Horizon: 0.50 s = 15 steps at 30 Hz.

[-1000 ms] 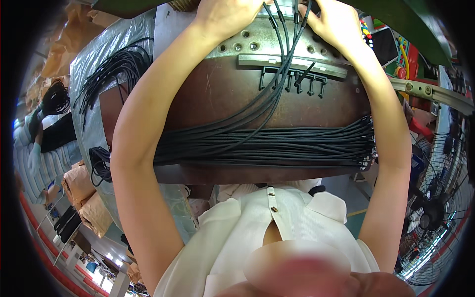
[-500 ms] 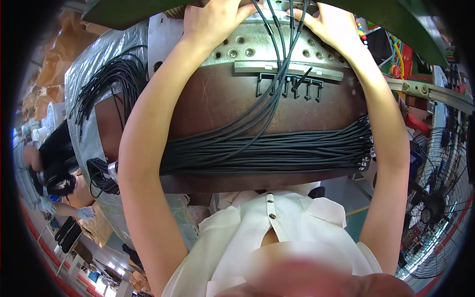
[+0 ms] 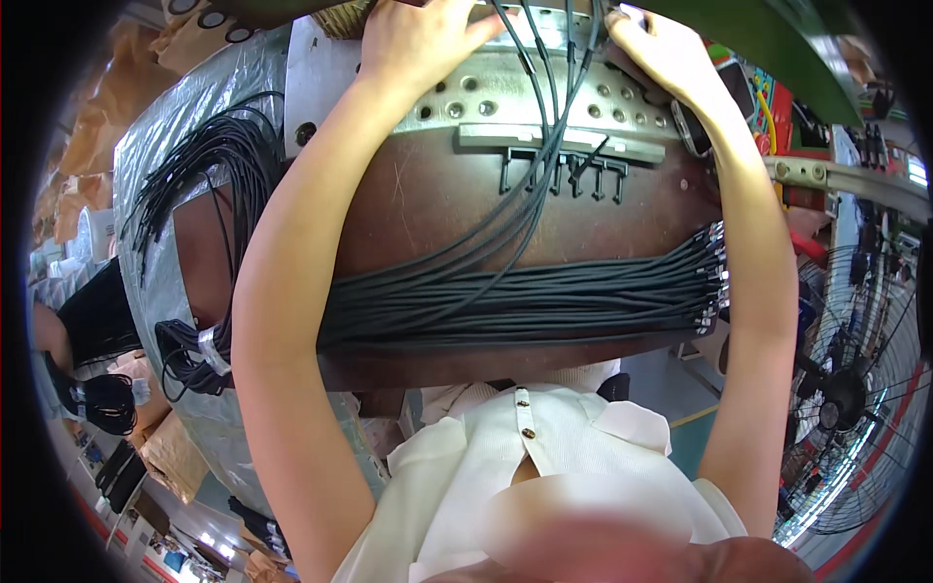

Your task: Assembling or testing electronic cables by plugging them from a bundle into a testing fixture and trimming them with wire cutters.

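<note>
Right hand (image 3: pixel 663 49) has moved outward since the earlier frame: its thumb, which reached in among the raised cables (image 3: pixel 552 144), now sits just right of them. Head view: we see those few black cables rise from the bundle (image 3: pixel 544 291) over the metal plate (image 3: pixel 505 80), passing between the hands. Left hand (image 3: pixel 418 44) stretches its thumb to the leftmost cable; we cannot tell whether it grips. Nor can we tell for the right (its fingers are hard to make out at the upper edge). Bundle lies across the brown board (image 3: pixel 408 199), silvery tips to the right. Below the plate we note a bar (image 3: pixel 634 149) and black hooks (image 3: pixel 619 183), the cables crossing over both. More cable (image 3: pixel 233 155) hangs looped at left; a fan (image 3: pixel 842 403) stands at right.
</note>
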Motion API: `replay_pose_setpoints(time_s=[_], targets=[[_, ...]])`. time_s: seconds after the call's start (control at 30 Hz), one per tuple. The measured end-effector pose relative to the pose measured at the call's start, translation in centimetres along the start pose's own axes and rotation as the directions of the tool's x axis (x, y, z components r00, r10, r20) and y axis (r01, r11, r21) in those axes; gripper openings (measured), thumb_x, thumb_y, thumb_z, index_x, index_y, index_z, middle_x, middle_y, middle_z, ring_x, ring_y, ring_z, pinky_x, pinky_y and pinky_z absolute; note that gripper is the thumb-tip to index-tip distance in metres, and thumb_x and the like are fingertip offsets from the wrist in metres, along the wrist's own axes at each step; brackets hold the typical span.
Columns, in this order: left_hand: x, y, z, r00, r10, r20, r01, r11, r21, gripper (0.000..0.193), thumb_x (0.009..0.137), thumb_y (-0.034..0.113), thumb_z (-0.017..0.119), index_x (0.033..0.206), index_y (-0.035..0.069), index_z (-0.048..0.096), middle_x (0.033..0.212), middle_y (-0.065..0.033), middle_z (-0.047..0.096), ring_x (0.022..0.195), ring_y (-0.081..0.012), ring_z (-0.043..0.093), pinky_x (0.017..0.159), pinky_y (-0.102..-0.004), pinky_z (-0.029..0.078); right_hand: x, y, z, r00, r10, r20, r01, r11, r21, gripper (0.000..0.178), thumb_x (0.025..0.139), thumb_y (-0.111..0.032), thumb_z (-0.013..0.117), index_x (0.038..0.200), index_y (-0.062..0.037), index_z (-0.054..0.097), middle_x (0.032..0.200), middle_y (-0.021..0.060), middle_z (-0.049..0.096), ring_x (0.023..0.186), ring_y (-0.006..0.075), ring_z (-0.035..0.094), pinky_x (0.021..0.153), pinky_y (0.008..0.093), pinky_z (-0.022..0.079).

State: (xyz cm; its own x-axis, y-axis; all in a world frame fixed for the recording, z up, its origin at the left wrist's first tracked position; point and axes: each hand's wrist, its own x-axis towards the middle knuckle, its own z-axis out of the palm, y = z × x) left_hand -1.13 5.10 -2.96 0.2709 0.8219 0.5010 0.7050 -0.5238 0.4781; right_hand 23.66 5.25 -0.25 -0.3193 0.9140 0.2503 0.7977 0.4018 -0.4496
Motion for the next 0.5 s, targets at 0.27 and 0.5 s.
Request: replay_pose_setpoints(time_s=[0.27, 0.5], targets=[[-0.1, -0.7, 0.1, 1.0, 0.001, -0.006, -0.001, 1.0, -0.021, 0.038, 0.079, 0.029, 0.072, 0.107, 0.004, 0.066, 0.1, -0.0192, 0.066, 0.091, -0.0345, 0.063, 0.079, -0.0432, 0.051, 3.9, 0.5, -2.2, 0.982, 0.055, -0.183, -0.067, 0.996, -0.062, 0.03, 0.09, -0.021, 0.057, 0.112, -0.0003, 0.062, 0.102, 0.0189, 0.065, 0.092, 0.0336, 0.062, 0.082, 0.0407, 0.049], [-0.4, -1.1, -0.2, 1.0, -0.007, -0.011, 0.007, 1.0, -0.012, 0.038, 0.08, 0.029, 0.071, 0.108, 0.004, 0.066, 0.1, -0.019, 0.066, 0.091, -0.0345, 0.063, 0.079, -0.0437, 0.051, 3.9, 1.0, -0.5, 0.992, 0.035, -0.123, -0.05, 0.992, -0.116, 0.029, 0.091, -0.018, 0.056, 0.112, 0.0003, 0.062, 0.105, 0.0185, 0.065, 0.095, 0.0327, 0.062, 0.084, 0.0391, 0.049]])
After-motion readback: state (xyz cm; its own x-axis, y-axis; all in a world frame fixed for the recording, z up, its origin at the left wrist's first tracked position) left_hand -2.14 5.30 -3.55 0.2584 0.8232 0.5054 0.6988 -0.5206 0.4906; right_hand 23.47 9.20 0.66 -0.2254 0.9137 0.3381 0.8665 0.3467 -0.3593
